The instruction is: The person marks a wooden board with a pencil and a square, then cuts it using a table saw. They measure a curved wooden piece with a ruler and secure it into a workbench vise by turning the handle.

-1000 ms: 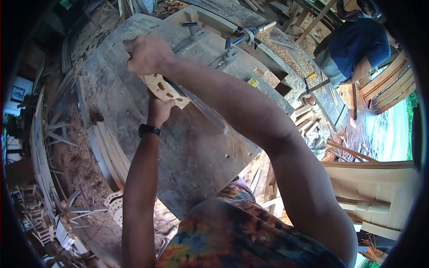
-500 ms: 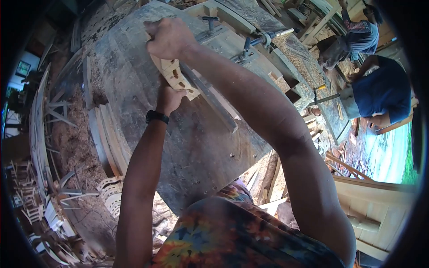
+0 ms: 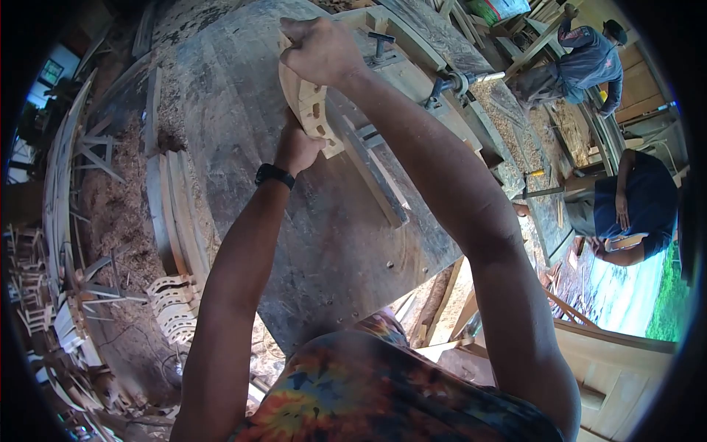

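A pale curved wooden rail [image 3: 315, 110] with several slots cut through its face is between my hands over the worktable [image 3: 243, 125]. My right hand [image 3: 324, 53] is wrapped over the rail's far end, fingers closed. Nearer my body, my left hand [image 3: 300, 149], with a black band at the wrist, grips the near end, its thumb on the slotted face. Part of the rail is hidden beneath both hands. A straight wooden strip [image 3: 368, 177] runs along the table just right of the rail.
A clamp [image 3: 451, 87] and a black T-handle [image 3: 380, 44] sit on the table's far right. Similar slotted rails [image 3: 174, 309] are stacked at lower left, beside long boards [image 3: 175, 221]. Two people [image 3: 589, 66] work at the right. Shavings cover the floor.
The view has shifted, so my hands, the rail and the table appear farther right. Both hands keep hold of the rail. The people at the right have changed posture.
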A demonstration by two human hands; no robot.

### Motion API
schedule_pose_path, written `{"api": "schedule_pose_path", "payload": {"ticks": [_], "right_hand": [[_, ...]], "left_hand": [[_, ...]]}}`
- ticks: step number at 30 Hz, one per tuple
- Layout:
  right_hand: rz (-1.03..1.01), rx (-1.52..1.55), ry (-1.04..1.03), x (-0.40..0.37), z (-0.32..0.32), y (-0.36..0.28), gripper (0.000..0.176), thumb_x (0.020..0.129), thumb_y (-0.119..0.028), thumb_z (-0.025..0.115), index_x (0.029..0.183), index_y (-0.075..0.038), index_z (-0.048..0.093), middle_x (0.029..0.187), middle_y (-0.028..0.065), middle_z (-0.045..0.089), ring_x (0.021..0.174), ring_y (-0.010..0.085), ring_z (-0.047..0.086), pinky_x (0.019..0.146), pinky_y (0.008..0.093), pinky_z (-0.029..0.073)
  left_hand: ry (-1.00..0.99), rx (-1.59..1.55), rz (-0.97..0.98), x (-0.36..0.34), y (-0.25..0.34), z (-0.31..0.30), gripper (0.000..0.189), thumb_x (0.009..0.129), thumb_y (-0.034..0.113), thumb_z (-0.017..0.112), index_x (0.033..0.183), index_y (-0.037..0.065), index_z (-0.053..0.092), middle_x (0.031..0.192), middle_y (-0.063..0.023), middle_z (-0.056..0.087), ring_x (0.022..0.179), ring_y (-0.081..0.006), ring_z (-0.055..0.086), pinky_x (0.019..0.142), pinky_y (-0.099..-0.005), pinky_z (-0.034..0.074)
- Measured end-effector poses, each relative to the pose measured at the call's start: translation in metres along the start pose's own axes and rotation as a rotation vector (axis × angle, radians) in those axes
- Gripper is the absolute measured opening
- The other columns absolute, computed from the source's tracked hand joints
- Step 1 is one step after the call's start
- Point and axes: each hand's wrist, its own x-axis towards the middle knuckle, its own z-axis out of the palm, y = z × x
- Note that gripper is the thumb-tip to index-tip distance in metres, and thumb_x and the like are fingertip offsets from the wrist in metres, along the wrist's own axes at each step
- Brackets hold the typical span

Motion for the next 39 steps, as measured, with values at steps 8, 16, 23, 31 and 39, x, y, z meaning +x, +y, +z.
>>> {"api": "schedule_pose_path", "payload": {"ticks": [8, 16, 23, 31, 39], "right_hand": [[0.028, 0.050, -0.030, 0.014, 0.006, 0.002, 0.060, 0.074, -0.027, 0.067, 0.134, -0.018, 0.069, 0.103, 0.0150, 0.077, 0.099, 0.0326, 0.074, 0.096, 0.0386, 0.056], [0.060, 0.028, -0.063, 0.021, 0.005, 0.001, 0.061, 0.075, -0.031, 0.066, 0.136, -0.023, 0.068, 0.105, 0.0118, 0.078, 0.102, 0.0316, 0.073, 0.099, 0.0387, 0.055], [0.072, 0.062, -0.031, 0.031, 0.017, 0.008, 0.063, 0.075, -0.032, 0.066, 0.138, -0.025, 0.066, 0.112, 0.0148, 0.076, 0.110, 0.0334, 0.070, 0.103, 0.0390, 0.053], [0.082, 0.069, -0.042, 0.043, 0.024, 0.012, 0.063, 0.075, -0.033, 0.068, 0.137, -0.025, 0.067, 0.117, 0.0161, 0.074, 0.112, 0.0341, 0.069, 0.105, 0.0392, 0.051], [0.091, 0.143, -0.025, 0.051, 0.030, 0.014, 0.061, 0.076, -0.029, 0.070, 0.137, -0.022, 0.068, 0.116, 0.0170, 0.075, 0.111, 0.0313, 0.070, 0.103, 0.0381, 0.052]], "left_hand": [[0.019, 0.056, 0.019, 0.018, -0.011, -0.005, 0.087, 0.076, -0.003, 0.081, 0.143, 0.001, 0.026, 0.136, -0.0204, 0.057, 0.129, -0.0327, 0.059, 0.106, -0.0416, 0.050], [0.029, 0.097, 0.023, 0.027, -0.016, -0.009, 0.086, 0.076, -0.003, 0.080, 0.142, 0.001, 0.025, 0.135, -0.0211, 0.057, 0.127, -0.0351, 0.060, 0.104, -0.0414, 0.051], [0.050, 0.064, 0.003, 0.039, -0.026, -0.012, 0.088, 0.073, -0.005, 0.080, 0.143, 0.001, 0.026, 0.132, -0.0199, 0.057, 0.127, -0.0351, 0.059, 0.104, -0.0408, 0.051], [0.020, 0.090, -0.015, 0.049, -0.024, -0.021, 0.089, 0.072, -0.004, 0.080, 0.144, 0.001, 0.029, 0.136, -0.0202, 0.053, 0.129, -0.0375, 0.057, 0.106, -0.0422, 0.050], [0.071, 0.140, 0.009, 0.057, -0.028, -0.024, 0.086, 0.071, -0.003, 0.080, 0.142, 0.002, 0.032, 0.134, -0.0228, 0.058, 0.126, -0.0412, 0.058, 0.104, -0.0448, 0.051]]}}
